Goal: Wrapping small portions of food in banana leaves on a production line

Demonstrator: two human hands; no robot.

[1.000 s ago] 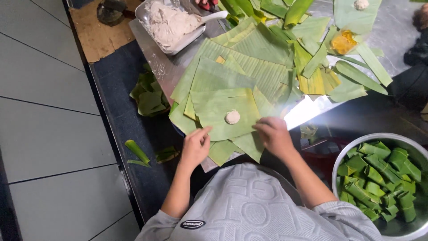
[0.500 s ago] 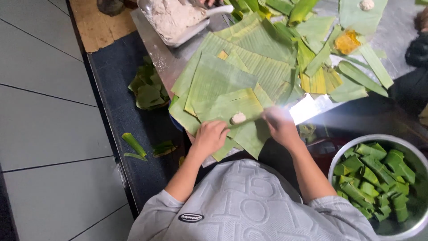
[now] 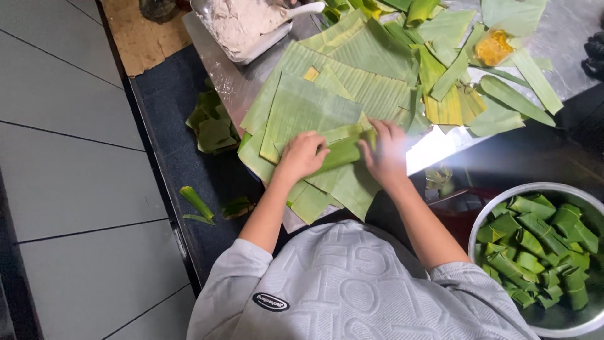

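Seen from above, a person in a grey embossed shirt rolls a banana-leaf wrap (image 3: pixel 343 151) at the centre of the frame, on a stack of cut banana leaves (image 3: pixel 308 107) spread over a metal table (image 3: pixel 440 141). The left hand (image 3: pixel 303 156) presses fingers curled over the roll's left end, and the right hand (image 3: pixel 387 150) pinches its right end; both grasp the leaf. At the upper left of the frame a white tray of pale dough (image 3: pixel 242 22) sits on the table's corner. A yellow filling (image 3: pixel 494 47) lies among leaf strips at the upper right. At the lower right, a metal bowl (image 3: pixel 497 204) holds finished green leaf parcels (image 3: pixel 541 242). Leaf scraps (image 3: pixel 214 123) litter the dark mat below the table's left edge.
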